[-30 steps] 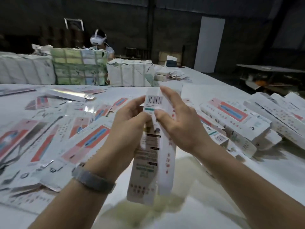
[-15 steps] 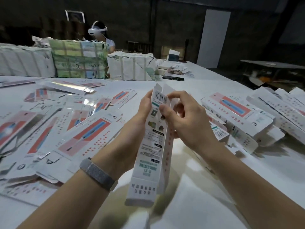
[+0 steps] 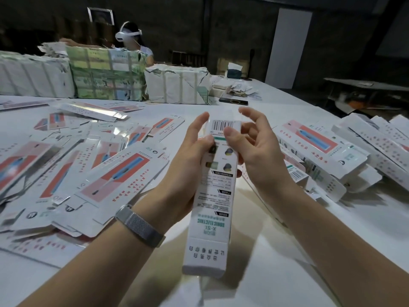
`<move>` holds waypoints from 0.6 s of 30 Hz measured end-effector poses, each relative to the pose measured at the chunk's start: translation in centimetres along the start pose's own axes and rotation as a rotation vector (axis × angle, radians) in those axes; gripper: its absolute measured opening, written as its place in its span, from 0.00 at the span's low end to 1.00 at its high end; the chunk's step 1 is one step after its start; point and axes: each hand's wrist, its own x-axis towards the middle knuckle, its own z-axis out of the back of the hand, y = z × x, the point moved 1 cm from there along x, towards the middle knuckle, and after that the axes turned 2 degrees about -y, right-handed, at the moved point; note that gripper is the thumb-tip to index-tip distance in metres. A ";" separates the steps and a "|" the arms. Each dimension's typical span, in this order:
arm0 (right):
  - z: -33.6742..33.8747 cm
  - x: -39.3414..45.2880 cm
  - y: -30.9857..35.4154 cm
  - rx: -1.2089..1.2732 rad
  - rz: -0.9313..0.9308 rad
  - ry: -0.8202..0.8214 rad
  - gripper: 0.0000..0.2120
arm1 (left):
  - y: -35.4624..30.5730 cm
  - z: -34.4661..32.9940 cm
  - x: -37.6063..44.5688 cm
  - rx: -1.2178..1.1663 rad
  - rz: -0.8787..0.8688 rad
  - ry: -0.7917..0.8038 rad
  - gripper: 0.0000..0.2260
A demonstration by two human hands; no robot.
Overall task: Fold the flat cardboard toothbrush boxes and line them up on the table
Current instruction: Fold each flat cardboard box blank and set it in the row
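Both hands are up over the white table (image 3: 276,273), and between them stands a folded toothbrush box (image 3: 215,207), long and narrow, upright with its barcode end at the top and its printed back panel facing the camera. The left hand (image 3: 188,173) grips it from the left side, fingers curled around the upper half, a metal mesh wristband (image 3: 139,226) showing on that wrist. The right hand (image 3: 254,156) comes in from the right, thumb pressed on the front just under the barcode, the other fingers bent loosely behind the top edge. To the left, flat unfolded boxes (image 3: 88,169) lie scattered in an overlapping heap. To the right, folded boxes (image 3: 332,156) sit stacked together. At the far edge, wrapped bundles (image 3: 106,76), and a person wearing a headset (image 3: 130,38) behind them
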 end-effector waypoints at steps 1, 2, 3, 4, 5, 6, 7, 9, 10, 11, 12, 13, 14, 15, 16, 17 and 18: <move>-0.1 0.0 -0.1 -0.008 -0.017 -0.002 0.19 | 0.0 0.0 0.0 -0.014 -0.010 -0.011 0.16; -0.2 0.0 -0.2 -0.015 -0.037 0.004 0.19 | 0.0 0.0 0.0 -0.015 -0.015 -0.025 0.16; -0.3 -0.1 -0.2 -0.008 -0.063 0.017 0.18 | 0.1 0.0 0.0 -0.015 -0.022 -0.038 0.15; -0.5 -0.1 -0.2 0.012 -0.089 0.036 0.16 | 0.1 -0.1 0.0 -0.019 -0.033 -0.044 0.13; -0.5 -0.2 -0.1 0.031 -0.105 0.057 0.13 | 0.2 -0.2 0.0 -0.024 -0.045 -0.041 0.12; -0.6 -0.2 -0.1 0.040 -0.105 0.077 0.09 | 0.2 -0.3 0.0 -0.028 -0.054 -0.034 0.11; -0.6 -0.3 0.0 0.041 -0.095 0.093 0.06 | 0.3 -0.3 0.0 -0.033 -0.059 -0.023 0.10; -0.5 -0.3 -0.2 0.039 -0.066 0.105 0.05 | 0.4 -0.1 0.1 -0.015 -0.070 0.001 0.10; -0.5 -0.3 -0.2 0.042 -0.057 0.108 0.05 | 0.5 -0.1 0.2 -0.002 -0.074 0.012 0.10; -0.5 -0.3 -0.2 0.047 -0.052 0.110 0.05 | 0.6 0.0 0.2 0.000 -0.077 0.021 0.10; -0.4 -0.3 -0.2 0.052 -0.048 0.113 0.05 | 0.6 0.0 0.3 -0.006 -0.078 0.025 0.09; -0.4 -0.3 -0.2 0.053 -0.044 0.111 0.06 | 0.7 0.0 0.3 -0.010 -0.077 0.028 0.09; -0.3 -0.3 -0.2 0.053 -0.040 0.105 0.07 | 0.7 -0.1 0.3 -0.005 -0.074 0.031 0.09; -0.2 -0.2 -0.2 0.058 -0.032 0.096 0.09 | 0.7 -0.1 0.3 0.010 -0.073 0.036 0.10; -0.1 -0.1 -0.2 0.068 -0.018 0.084 0.10 | 0.8 -0.2 0.3 0.030 -0.073 0.040 0.10; 0.0 -0.1 -0.2 0.079 0.004 0.070 0.11 | 0.8 -0.2 0.3 0.053 -0.075 0.040 0.10; 0.1 0.0 -0.1 0.093 0.030 0.054 0.14 | 0.8 -0.2 0.3 0.070 -0.080 0.039 0.10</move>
